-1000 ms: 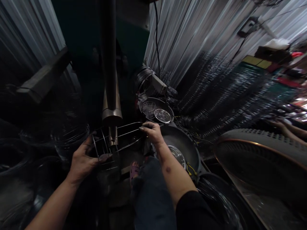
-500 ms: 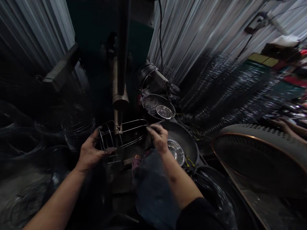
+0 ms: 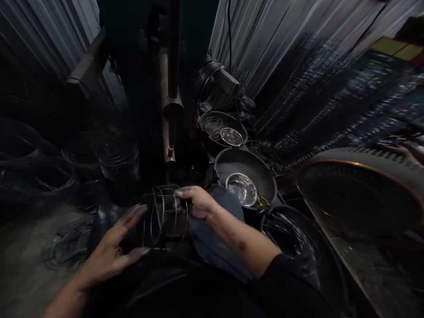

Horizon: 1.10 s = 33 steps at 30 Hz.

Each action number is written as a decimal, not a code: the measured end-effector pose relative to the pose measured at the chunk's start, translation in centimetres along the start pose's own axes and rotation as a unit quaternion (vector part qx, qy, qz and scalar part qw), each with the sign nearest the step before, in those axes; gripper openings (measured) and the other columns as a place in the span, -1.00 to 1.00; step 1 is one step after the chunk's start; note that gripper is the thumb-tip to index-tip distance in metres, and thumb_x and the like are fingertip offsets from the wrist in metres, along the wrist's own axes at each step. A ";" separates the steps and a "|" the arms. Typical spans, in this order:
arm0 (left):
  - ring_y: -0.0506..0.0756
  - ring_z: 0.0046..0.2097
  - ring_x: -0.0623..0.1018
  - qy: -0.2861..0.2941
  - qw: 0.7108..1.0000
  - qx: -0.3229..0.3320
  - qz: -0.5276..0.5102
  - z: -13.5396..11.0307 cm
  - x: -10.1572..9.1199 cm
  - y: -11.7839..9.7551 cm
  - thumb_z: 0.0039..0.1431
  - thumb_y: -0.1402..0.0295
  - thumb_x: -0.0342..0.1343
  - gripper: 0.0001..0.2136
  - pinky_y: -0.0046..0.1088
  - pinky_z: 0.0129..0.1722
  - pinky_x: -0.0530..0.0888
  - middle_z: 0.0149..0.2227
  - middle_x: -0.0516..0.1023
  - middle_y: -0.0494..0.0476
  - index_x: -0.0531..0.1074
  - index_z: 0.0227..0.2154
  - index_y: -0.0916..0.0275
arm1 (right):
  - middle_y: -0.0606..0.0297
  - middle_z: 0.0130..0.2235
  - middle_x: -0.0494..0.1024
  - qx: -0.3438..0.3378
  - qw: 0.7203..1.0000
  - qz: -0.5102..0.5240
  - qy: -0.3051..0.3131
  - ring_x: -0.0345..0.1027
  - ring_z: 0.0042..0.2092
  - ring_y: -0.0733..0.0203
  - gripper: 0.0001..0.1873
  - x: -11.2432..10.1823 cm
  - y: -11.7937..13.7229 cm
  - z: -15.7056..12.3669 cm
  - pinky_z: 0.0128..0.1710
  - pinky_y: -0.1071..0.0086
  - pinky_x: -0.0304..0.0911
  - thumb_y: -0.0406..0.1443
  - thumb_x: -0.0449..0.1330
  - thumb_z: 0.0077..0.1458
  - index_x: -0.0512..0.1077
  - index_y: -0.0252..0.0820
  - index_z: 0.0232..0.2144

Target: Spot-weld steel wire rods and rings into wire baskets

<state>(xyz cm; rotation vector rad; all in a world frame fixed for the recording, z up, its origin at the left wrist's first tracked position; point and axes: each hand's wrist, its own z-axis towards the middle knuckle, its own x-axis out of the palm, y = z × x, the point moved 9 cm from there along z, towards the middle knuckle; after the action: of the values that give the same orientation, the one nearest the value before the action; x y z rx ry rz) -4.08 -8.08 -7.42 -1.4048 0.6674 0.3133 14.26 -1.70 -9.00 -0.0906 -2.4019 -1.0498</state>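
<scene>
A round wire frame [image 3: 162, 205] of thin metal hoops and rods is in front of my body, low in the view. My right hand [image 3: 198, 202] pinches its upper right side between thumb and fingers. My left hand [image 3: 111, 247] is at the frame's left end, fingers and thumb spread wide, the tips close to the wires; whether they touch is blurred. Behind the frame stands a machine with a dark upright bar [image 3: 172, 53] and a lighter metal cylinder [image 3: 172, 106].
To the right, a dark round pan [image 3: 220, 165] bears a shiny metal bowl [image 3: 249, 187] with small pieces. A farther pan [image 3: 217, 115] carries wire pieces and another bowl [image 3: 232, 137]. A large fan [image 3: 357, 161] juts in at right; wire coils [image 3: 71, 240] lie on the left floor.
The wire frame has moved away from the machine, nearer my body, and turned. My right hand came left and down with it. My left hand dropped and its fingers loosened.
</scene>
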 end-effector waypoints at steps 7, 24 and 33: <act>0.32 0.28 0.22 0.055 0.969 0.196 0.136 0.6 2.1 -3.9 0.04 0.26 0.16 -0.18 -0.07 0.19 0.29 0.31 0.14 0.22 -0.12 0.34 0.01 | 0.31 -0.70 0.37 0.073 0.995 -0.043 -0.054 0.22 -0.69 0.31 -0.71 0.8 1.9 2.9 -0.72 0.52 0.14 -0.51 0.03 0.13 0.34 -0.33 -0.60; 0.33 0.33 0.11 0.018 0.961 0.218 0.170 0.2 1.5 -5.5 0.02 0.35 0.10 -0.18 -0.04 0.24 0.18 0.35 0.03 0.22 -0.13 0.34 0.07 | 0.36 -0.73 0.33 0.097 0.972 -0.209 -0.041 0.17 -0.73 0.32 -0.73 1.7 3.1 5.3 -0.72 0.52 0.16 -0.51 0.09 0.06 0.29 -0.26 -0.64; 0.37 0.19 0.33 -0.100 0.955 0.226 0.166 0.7 2.8 -3.2 0.08 0.20 0.15 -0.18 -0.04 0.10 0.38 0.23 0.21 0.26 -0.17 0.34 -0.02 | 0.28 -0.54 0.47 -0.083 0.874 -0.469 -0.099 0.41 -0.44 0.15 -0.79 4.7 7.0 2.9 -0.42 0.36 0.36 -0.27 0.26 0.08 0.40 -0.24 -0.53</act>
<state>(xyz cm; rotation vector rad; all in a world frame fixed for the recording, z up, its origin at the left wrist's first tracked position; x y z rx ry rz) 0.12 -8.42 -6.50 -0.8092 0.7503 0.5236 10.80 4.52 -3.74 1.0561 -2.5359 -1.7119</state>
